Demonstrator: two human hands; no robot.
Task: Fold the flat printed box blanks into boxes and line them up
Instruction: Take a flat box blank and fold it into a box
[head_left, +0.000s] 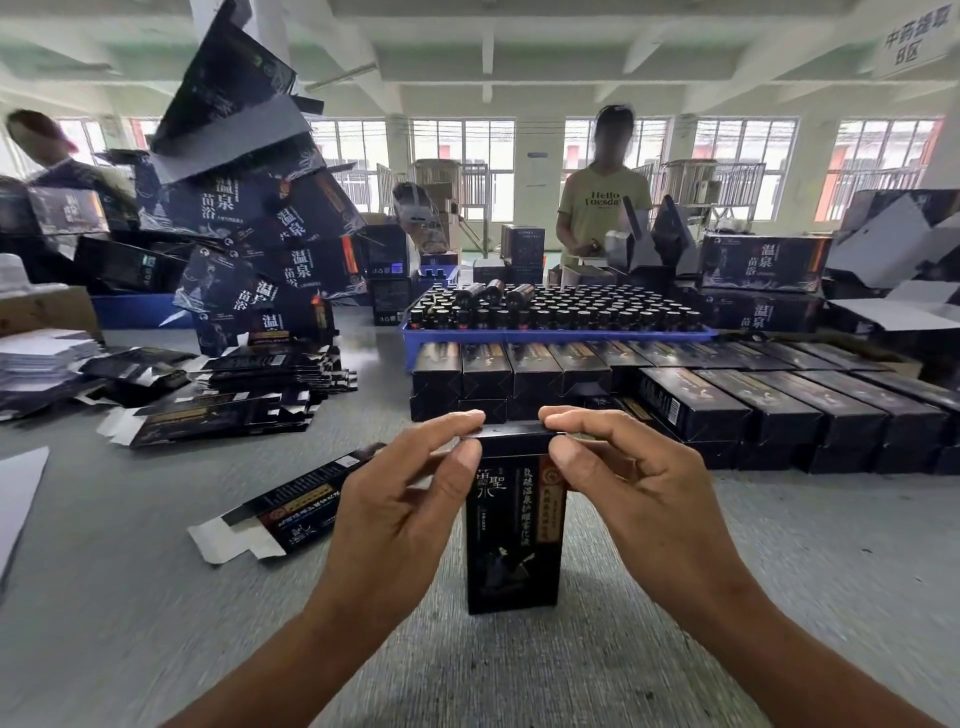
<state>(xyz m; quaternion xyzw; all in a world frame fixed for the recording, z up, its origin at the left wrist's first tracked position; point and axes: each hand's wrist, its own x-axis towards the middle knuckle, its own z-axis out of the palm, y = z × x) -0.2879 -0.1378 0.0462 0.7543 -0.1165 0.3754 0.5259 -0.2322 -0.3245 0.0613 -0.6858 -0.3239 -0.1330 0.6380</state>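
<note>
A tall black printed box (511, 540) stands upright on the grey table in front of me. My left hand (400, 499) pinches the left end of its top flap between thumb and fingers. My right hand (628, 483) pinches the right end of the same flap. A flat box blank (291, 506) lies on the table just left of my left hand. More flat blanks (228, 410) are stacked further left. Folded black boxes (727, 400) lie in rows behind my hands, to the right.
A blue tray (550, 335) full of dark bottles sits behind the folded boxes. Larger dark cartons (260, 228) are piled high at the back left and back right. A person in a yellow shirt (602, 202) stands across the table; another person is at the far left.
</note>
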